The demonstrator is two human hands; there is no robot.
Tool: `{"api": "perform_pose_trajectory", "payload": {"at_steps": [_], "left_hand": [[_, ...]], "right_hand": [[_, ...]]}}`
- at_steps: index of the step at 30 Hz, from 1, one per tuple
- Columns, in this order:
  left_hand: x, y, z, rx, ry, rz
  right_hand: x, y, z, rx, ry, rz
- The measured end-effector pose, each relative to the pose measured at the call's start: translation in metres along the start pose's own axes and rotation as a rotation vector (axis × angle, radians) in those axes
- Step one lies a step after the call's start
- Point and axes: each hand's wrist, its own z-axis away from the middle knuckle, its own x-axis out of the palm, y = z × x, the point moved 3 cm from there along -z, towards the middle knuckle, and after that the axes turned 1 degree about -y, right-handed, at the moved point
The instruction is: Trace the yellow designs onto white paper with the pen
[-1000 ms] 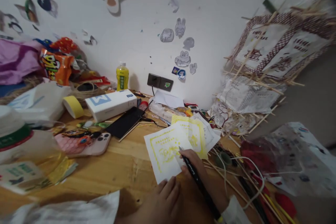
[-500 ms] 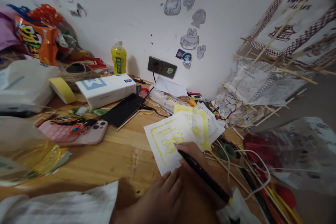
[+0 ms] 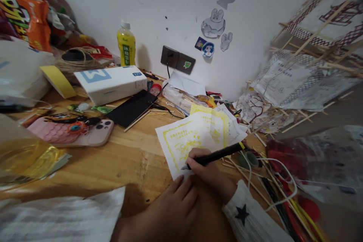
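Observation:
A white sheet of paper [image 3: 166, 138] with a yellow drawn border, writing and a picture lies on the wooden desk [image 3: 133, 159]. Wrapped round a black marker [image 3: 224, 153], my right hand [image 3: 208, 172] rests over the sheet's lower part. The marker's tip is at the paper near the lower border, and its yellow-banded end points up to the right. My left hand [image 3: 172, 206] lies with its fingers stretched out on the sheet's near edge. Behind the sheet, a second paper with a yellow border [image 3: 225, 121] is partly covered.
A black phone [image 3: 133, 109], a pink phone [image 3: 98, 134], a white box [image 3: 113, 85], yellow tape [image 3: 61, 83] and a yellow bottle [image 3: 126, 47] stand or lie left and behind. Thin sticks, a white cable [image 3: 292, 181] and a plastic bag [image 3: 323, 162] crowd the right, below paper-covered stick frames [image 3: 286, 79].
The marker has swung from pointing down toward me to pointing up right, and its tip has moved to the drawing's lower edge. The view has shifted slightly. My left hand stays on the sheet.

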Motion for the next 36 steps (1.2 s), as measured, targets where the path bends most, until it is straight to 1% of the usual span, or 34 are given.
{"api": "perform_pose_trajectory", "payload": {"at_steps": [3,7,14,20,24,32,36], "left_hand": [[-0.0003,-0.0007,-0.0009,0.008,-0.016,-0.027],[-0.0037,-0.0013,-0.0022,0.045,-0.027,-0.019],[-0.0032,-0.0019,-0.0008,0.044,-0.039,-0.034],[-0.0021,-0.0032,-0.0003,0.056,0.009,-0.029],[-0.0042,-0.0029,-0.0014,0.076,-0.007,-0.037],[-0.0077,-0.0032,-0.0009,0.075,0.027,-0.022],[-0.0093,-0.0026,-0.0002,0.07,0.026,-0.019]], "right_hand": [[0.0012,-0.0019,0.0013,-0.016,-0.031,-0.007],[0.0026,-0.0014,0.0018,0.004,-0.072,0.006],[0.0039,-0.0019,0.0009,-0.013,-0.101,0.042],[0.0048,-0.0006,0.0006,-0.003,-0.101,0.006],[0.0049,0.0005,0.0001,0.005,-0.1,-0.022],[0.0033,-0.0025,-0.0009,0.014,-0.087,-0.037],[0.0033,-0.0028,-0.0013,0.015,-0.107,-0.035]]}}
